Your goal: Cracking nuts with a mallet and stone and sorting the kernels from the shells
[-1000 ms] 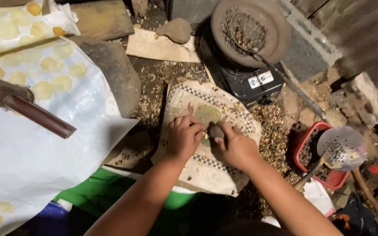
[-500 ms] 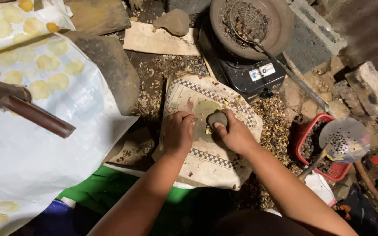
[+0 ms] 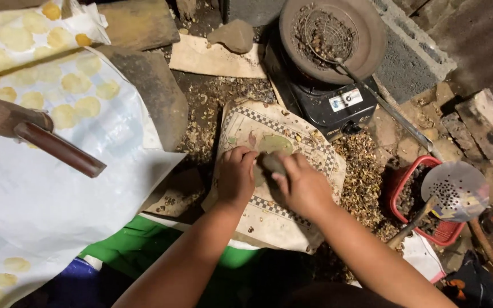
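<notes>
Grey stone, long axis running near-left to far-right, sits closed in the right hand grip, pressed onto a greenish flattened disc on the patterned cloth, left hand fingers curled, touching its left side.

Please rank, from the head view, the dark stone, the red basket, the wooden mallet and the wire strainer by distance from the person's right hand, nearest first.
1. Dark stone: gripped in the right hand.
2. Red basket: to its right.
3. Wire strainer: above, in the pan on the stove.
4. Wooden mallet: far left, over the white sheet.
</notes>
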